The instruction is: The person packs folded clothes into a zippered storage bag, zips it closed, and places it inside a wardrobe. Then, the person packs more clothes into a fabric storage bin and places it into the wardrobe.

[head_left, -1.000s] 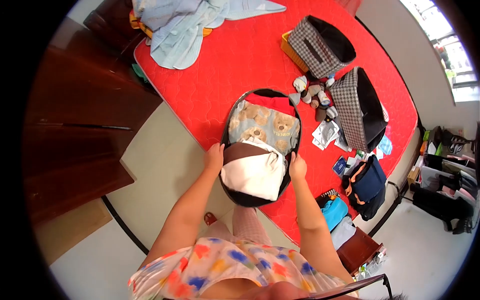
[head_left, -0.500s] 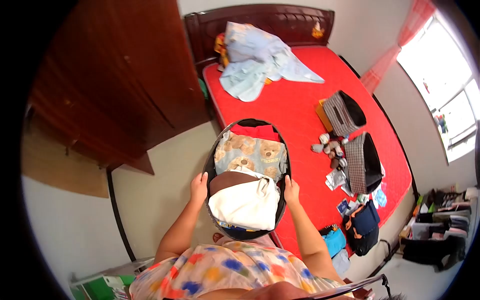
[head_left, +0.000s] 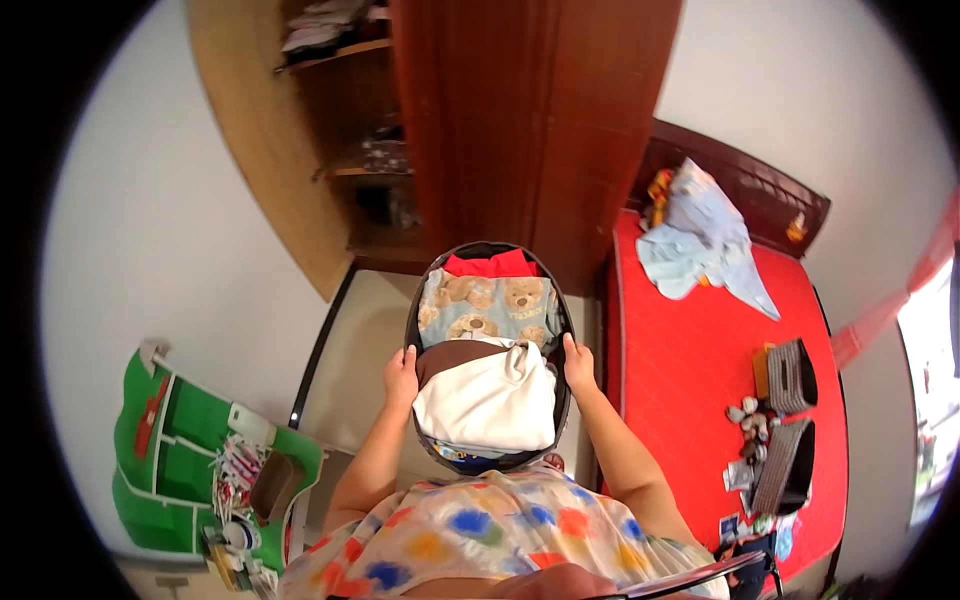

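Observation:
Between my two hands is a dark oval fabric bin (head_left: 565, 400) full of folded clothes. My left hand (head_left: 401, 376) grips its left rim and my right hand (head_left: 579, 362) its right rim, fingers closed around the edge. Inside, a white cloth (head_left: 490, 400) lies nearest me, beside a brown piece (head_left: 450, 360). Behind them is a grey-blue garment printed with teddy bears (head_left: 485, 305), and a red cloth (head_left: 490, 265) shows at the far end.
Ahead stands a red-brown wardrobe (head_left: 540, 120) with open shelves (head_left: 350, 170) at its left. A red bed (head_left: 680, 370) on the right holds a light blue blanket (head_left: 700, 230), checked bins (head_left: 785, 465) and small items. A green shelf unit (head_left: 190, 400) is at the lower left.
The view has swung left from the bed toward the wardrobe, whose open shelves now show. Both hands have kept hold of the bin, and the bed has shifted to the right of view.

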### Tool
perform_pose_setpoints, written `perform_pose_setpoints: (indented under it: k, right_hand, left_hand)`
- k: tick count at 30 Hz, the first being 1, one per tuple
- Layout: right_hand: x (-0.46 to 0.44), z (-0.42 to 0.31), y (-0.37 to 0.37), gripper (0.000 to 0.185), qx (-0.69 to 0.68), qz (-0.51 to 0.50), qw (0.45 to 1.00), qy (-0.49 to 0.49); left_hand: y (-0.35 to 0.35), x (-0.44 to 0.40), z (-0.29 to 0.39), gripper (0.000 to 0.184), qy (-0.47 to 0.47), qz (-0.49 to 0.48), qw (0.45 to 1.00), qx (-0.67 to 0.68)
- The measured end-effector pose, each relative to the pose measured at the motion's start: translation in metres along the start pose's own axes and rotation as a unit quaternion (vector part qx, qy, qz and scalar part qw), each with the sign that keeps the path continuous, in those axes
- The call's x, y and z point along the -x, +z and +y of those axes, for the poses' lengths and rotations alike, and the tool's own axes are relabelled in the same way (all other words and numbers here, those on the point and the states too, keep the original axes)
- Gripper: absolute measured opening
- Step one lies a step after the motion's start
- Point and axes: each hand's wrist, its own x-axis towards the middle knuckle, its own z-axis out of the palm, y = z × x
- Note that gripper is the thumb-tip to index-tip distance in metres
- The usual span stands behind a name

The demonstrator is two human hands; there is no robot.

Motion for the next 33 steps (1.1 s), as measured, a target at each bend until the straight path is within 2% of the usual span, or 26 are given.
perform_pose_setpoints:
  k: [4,8,11,14,16,17,19,20,21,22,25,29,33]
  right_hand:
    - [-0.023,-0.022,0.041,0.06,0.008,-0.056,0.997,-0.049]
    - [-0.029,-0.052,0.069,0.058,-0.006,-0.13,0.989,-0.075]
    - [-0.029,-0.068,0.104,0.056,-0.023,-0.187,0.977,-0.099]
    - [-0.032,-0.069,0.123,0.054,-0.021,-0.224,0.97,-0.095]
    - [-0.05,-0.055,0.149,0.053,-0.058,-0.253,0.964,-0.062]
    - [-0.064,-0.034,0.172,0.061,-0.063,-0.222,0.968,-0.1]
    - [-0.042,-0.039,0.17,0.062,-0.068,-0.199,0.964,-0.163]
    - [-0.034,-0.046,0.162,0.062,-0.07,-0.178,0.962,-0.195]
    - [-0.038,-0.051,0.158,0.054,-0.021,-0.263,0.957,-0.125]
    - [-0.041,-0.05,0.162,0.054,0.004,-0.263,0.958,-0.111]
    - [-0.053,-0.057,0.177,0.056,0.088,-0.261,0.959,-0.07]
    - [-0.054,-0.063,0.19,0.055,-0.042,-0.193,0.971,-0.137]
    - [-0.063,-0.07,0.194,0.055,-0.095,-0.198,0.973,-0.074]
  left_hand:
    - [-0.026,0.016,-0.009,0.034,-0.034,0.078,0.996,-0.001]
    - [-0.041,0.03,-0.029,0.033,-0.048,0.126,0.99,-0.04]
    - [-0.065,0.046,-0.016,0.034,-0.121,0.163,0.979,0.0]
    - [-0.075,0.048,-0.031,0.035,-0.07,0.186,0.977,-0.072]
    - [-0.085,0.032,-0.03,0.035,-0.08,0.18,0.977,-0.079]
    - [-0.088,0.027,-0.027,0.036,-0.086,0.18,0.977,-0.08]
    - [-0.089,0.036,-0.033,0.038,-0.075,0.193,0.973,-0.105]
    - [-0.087,0.043,-0.039,0.038,-0.099,0.167,0.976,-0.1]
    - [-0.09,0.045,-0.039,0.038,-0.135,0.154,0.974,-0.096]
    - [-0.093,0.044,-0.039,0.038,-0.172,0.142,0.971,-0.092]
    - [-0.096,0.034,-0.036,0.037,-0.141,0.153,0.97,-0.125]
    - [-0.097,0.017,-0.04,0.035,-0.141,0.161,0.966,-0.148]
    - [-0.102,-0.013,-0.039,0.035,-0.12,0.156,0.974,-0.113]
